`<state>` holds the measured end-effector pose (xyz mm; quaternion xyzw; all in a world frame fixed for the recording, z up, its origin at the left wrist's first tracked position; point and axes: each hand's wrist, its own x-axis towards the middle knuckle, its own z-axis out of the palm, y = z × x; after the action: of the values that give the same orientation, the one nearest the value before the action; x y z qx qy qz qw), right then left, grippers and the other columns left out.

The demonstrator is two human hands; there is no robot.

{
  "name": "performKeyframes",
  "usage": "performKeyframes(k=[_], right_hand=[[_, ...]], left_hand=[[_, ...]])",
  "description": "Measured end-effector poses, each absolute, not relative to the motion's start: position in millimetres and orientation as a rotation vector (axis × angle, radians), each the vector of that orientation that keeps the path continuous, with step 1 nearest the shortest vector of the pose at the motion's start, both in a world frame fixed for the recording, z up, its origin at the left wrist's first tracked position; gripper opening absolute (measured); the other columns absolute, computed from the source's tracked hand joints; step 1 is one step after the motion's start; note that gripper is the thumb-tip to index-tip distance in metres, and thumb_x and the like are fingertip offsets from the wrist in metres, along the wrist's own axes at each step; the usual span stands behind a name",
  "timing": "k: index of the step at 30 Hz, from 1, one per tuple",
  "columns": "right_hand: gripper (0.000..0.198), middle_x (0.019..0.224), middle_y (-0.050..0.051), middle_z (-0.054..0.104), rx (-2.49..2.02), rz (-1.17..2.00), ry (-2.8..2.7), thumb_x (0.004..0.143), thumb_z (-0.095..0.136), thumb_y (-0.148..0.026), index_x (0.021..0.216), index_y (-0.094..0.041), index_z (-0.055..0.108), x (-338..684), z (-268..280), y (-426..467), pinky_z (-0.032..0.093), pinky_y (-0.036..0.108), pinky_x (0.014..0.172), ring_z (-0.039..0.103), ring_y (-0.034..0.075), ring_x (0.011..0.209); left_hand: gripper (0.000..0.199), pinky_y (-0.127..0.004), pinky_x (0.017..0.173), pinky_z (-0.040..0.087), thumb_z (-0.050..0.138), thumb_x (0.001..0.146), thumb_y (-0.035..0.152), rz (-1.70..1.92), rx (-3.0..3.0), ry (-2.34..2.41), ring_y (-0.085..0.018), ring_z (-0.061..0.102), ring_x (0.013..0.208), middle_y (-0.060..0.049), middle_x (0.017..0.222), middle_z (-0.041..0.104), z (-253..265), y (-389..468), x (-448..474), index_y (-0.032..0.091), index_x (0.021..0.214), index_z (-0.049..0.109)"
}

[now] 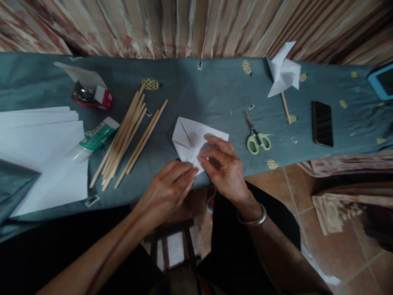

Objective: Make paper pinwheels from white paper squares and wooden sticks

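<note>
A white sheet of paper (pixel 190 133) with creases or cuts running toward its middle lies at the table's near edge. My left hand (pixel 172 184) pinches its near left part, fingers pressed together. Over the paper's right side is my right hand (pixel 222 166), thumb and index finger pinched close to the centre; what sits between those fingertips is too small to make out. Right of the paper lie scissors (pixel 258 141) with light green handles. Farther back rests a white paper pinwheel (pixel 283 71) on a wooden stick (pixel 285 108).
Several wooden sticks (pixel 123 139) lie left of the paper. Beyond them are a green-and-white tube (pixel 96 137), an open red box (pixel 106 99) with metallic bits and white sheets (pixel 46 147). A phone (pixel 322 123) and a blue-framed device (pixel 382 82) lie rightward. Curtains (pixel 190 28) hang behind.
</note>
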<state>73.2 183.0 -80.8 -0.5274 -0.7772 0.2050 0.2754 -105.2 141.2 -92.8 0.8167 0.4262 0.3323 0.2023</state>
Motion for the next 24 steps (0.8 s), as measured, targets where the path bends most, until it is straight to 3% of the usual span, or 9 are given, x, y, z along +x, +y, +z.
performKeyframes(k=[24], right_hand=[[0.010,0.130,0.005,0.058,-1.374,0.487,-2.129,0.089,0.056,-0.024,0.088,-0.024,0.066,70.8,-86.8,184.2,0.045,0.043,0.103,0.053,0.023,0.120]], left_hand=[[0.026,-0.033,0.082,0.056,0.056,0.087,0.008,0.962,2.272,1.211,-0.019,0.061,0.093,-0.009,0.104,0.067,-95.8,140.9,-103.6,0.011,0.113,0.057]])
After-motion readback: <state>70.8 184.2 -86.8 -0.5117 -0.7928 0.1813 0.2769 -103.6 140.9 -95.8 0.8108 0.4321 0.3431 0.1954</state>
